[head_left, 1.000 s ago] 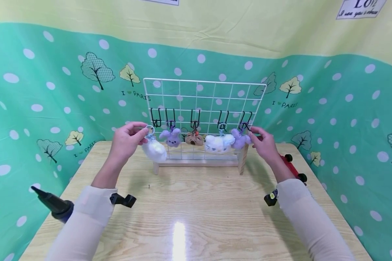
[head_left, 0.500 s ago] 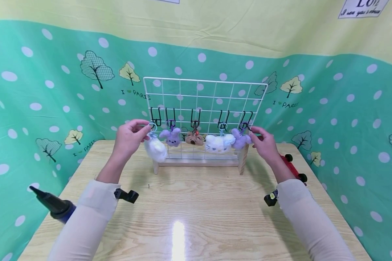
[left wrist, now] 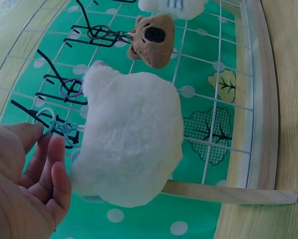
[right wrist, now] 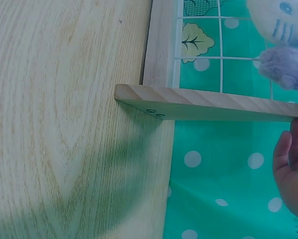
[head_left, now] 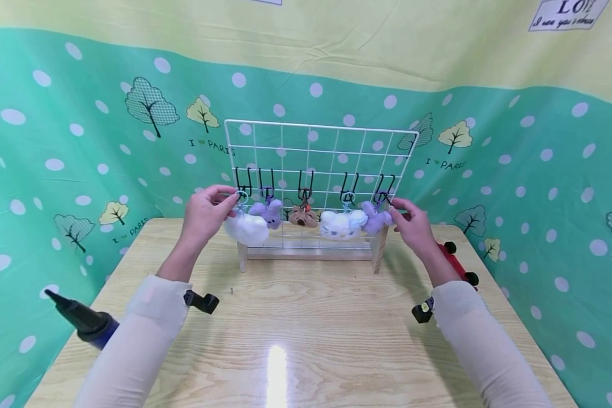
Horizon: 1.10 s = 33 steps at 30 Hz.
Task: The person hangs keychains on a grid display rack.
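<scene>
My left hand (head_left: 204, 214) pinches the light blue ring (left wrist: 51, 117) of a white plush keychain (left wrist: 131, 134) at the leftmost black double hook. In the left wrist view the ring lies around the hook's tip; the plush shows its plain furry back. The white wire grid rack (head_left: 307, 151) has several other plush keychains on its hooks: a purple bunny (head_left: 272, 214), a brown bear (head_left: 303, 217), a white cat (head_left: 339, 225) and another purple bunny (head_left: 374, 218). My right hand (head_left: 412, 224) grips the rack's right edge, its fingertips partly hidden in the right wrist view.
The rack stands on wooden legs (right wrist: 203, 102) on a light wooden table (head_left: 306, 317). Near the table's right edge lies a red toy car (head_left: 454, 260). A dark pointed object (head_left: 84, 320) is beside my left forearm. A green dotted curtain (head_left: 306, 102) hangs behind.
My left hand has moved slightly right and up with the white plush keychain, bringing its ring to the leftmost hook. The plush has turned and now overlaps the left bunny. The right hand stays put.
</scene>
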Motion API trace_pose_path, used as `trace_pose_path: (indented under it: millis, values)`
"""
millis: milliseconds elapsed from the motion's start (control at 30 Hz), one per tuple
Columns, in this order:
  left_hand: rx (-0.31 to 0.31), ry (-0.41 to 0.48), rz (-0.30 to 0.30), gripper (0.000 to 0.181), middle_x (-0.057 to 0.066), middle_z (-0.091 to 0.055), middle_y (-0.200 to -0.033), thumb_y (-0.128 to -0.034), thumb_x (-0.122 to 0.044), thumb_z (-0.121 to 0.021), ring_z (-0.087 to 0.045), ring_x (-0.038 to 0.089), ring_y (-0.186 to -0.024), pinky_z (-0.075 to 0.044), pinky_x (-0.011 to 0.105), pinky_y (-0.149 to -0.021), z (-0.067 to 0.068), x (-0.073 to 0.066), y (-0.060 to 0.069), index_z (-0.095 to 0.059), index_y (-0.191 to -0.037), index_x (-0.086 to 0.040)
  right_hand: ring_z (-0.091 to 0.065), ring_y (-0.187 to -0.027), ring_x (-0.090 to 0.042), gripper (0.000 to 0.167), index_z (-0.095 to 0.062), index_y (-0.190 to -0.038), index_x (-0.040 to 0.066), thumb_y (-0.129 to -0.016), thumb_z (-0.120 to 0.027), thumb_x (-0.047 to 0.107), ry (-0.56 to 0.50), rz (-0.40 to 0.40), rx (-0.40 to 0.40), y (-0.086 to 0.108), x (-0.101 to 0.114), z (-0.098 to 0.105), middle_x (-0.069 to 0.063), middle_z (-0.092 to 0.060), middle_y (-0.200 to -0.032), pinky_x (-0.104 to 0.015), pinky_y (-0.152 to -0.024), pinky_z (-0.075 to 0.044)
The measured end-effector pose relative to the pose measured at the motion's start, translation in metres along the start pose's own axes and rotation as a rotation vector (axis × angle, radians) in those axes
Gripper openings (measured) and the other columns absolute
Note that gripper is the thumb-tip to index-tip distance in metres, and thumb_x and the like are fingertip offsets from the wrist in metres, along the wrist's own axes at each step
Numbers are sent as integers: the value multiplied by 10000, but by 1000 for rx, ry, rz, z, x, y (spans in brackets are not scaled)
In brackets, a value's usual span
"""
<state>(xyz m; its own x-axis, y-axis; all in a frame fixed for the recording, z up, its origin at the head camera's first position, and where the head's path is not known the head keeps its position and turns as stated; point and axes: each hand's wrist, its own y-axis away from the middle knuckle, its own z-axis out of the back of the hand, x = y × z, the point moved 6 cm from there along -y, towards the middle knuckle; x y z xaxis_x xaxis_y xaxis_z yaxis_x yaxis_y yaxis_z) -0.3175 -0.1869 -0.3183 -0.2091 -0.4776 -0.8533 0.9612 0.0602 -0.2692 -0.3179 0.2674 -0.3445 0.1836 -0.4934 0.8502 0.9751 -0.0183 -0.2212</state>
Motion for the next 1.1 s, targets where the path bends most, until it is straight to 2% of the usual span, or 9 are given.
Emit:
trace_pose_path:
  millis: [133, 333, 467, 567, 733, 800, 900, 1000, 1100]
  values:
    - [0, -7, 3, 342, 172, -734, -1037, -999, -354, -655, -695, 39, -697, -586, 169, -680, -1, 0, -1, -705, -1229, -105, -570, -846, -19, 439, -507, -1454, -14, -1059, -543, 175, -23, 7, 1, -4, -10, 0, -274, -556, -1433, -217, -704, -581]
    - [12, -12, 17, 349, 155, -714, -1078, -1006, -365, -643, -707, 70, -737, -584, 173, -702, -1, 2, 0, -691, -1250, -120, -578, -858, -22, 463, -519, -1466, 46, -1057, -558, 260, -28, 17, -14, -15, -33, -1, -219, -581, -1424, -249, -715, -594]
    - [19, -18, 13, 365, 130, -703, -1107, -1006, -391, -636, -704, 114, -788, -574, 202, -702, 0, 4, 2, -684, -1267, -141, -576, -879, -26, 465, -522, -1467, 63, -1058, -556, 281, -26, 17, -19, -17, -34, 0, -198, -581, -1424, -237, -714, -586]
    - [19, -23, 9, 377, 105, -698, -1122, -1000, -413, -638, -693, 135, -813, -567, 234, -702, 2, 5, 5, -682, -1271, -154, -572, -882, -35, 452, -514, -1466, 35, -1063, -543, 237, -15, 2, -5, -11, -21, 0, -219, -567, -1432, -264, -734, -597]
    - [6, -15, 10, 411, 84, -683, -1143, -983, -447, -653, -687, 133, -817, -552, 202, -681, 12, 6, 15, -683, -1270, -154, -586, -899, -76, 463, -523, -1460, 51, -1061, -547, 285, 2, -1, 5, -10, -23, 0, -200, -568, -1424, -224, -723, -585]
    - [-11, -3, -2, 405, 69, -671, -1145, -985, -428, -657, -676, 116, -814, -550, 184, -673, 17, 6, 19, -679, -1274, -145, -588, -932, -99, 488, -522, -1468, 90, -1056, -547, 352, 9, -1, 8, -14, -31, 0, -165, -564, -1425, -204, -727, -578]
    - [-52, 9, -31, 370, 21, -663, -1114, -991, -397, -657, -661, 123, -810, -548, 169, -665, 26, 1, 26, -680, -1260, -145, -584, -963, -128, 506, -529, -1462, 105, -1048, -551, 395, 20, -1, 15, -13, -28, 3, -151, -560, -1416, -217, -750, -581]
    - [-113, 23, -74, 334, -61, -665, -1036, -992, -378, -659, -644, 152, -804, -526, 165, -628, 36, -8, 33, -690, -1228, -145, -582, -968, -113, 494, -548, -1437, 98, -1041, -567, 393, 8, 13, 2, -11, -25, 7, -151, -575, -1393, -214, -746, -574]
    - [-186, 50, -134, 287, -148, -663, -955, -990, -318, -669, -632, 147, -794, -503, 155, -600, 47, -19, 43, -702, -1191, -116, -581, -972, -81, 464, -539, -1428, 79, -1046, -566, 342, -21, 34, -47, -4, -17, 13, -135, -588, -1356, -198, -741, -568]
